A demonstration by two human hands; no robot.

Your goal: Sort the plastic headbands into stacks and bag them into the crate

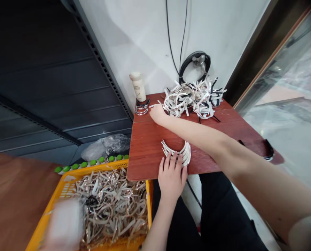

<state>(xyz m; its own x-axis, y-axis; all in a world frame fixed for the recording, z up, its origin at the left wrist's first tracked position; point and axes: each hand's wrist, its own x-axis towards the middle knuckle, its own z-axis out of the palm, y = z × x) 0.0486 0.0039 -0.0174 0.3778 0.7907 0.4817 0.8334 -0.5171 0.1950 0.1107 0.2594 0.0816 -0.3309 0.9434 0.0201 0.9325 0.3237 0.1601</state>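
Observation:
My left hand lies with its fingers spread over a nested stack of white curved headbands at the table's near edge. Its fingertips touch the bands. Across the table my right hand is closed at the left side of a tangled pile of white, clear and black headbands. A white band end pokes out beyond its fingers, which are mostly hidden from this angle. Left of that hand, a small stack of shiny black and clear headbands sits beneath a cream-coloured tube.
The red-brown wooden table stands against a white wall with a coiled black cable. A yellow crate full of headbands is at lower left, with a blurred white object over it. A black curved piece lies at the right edge.

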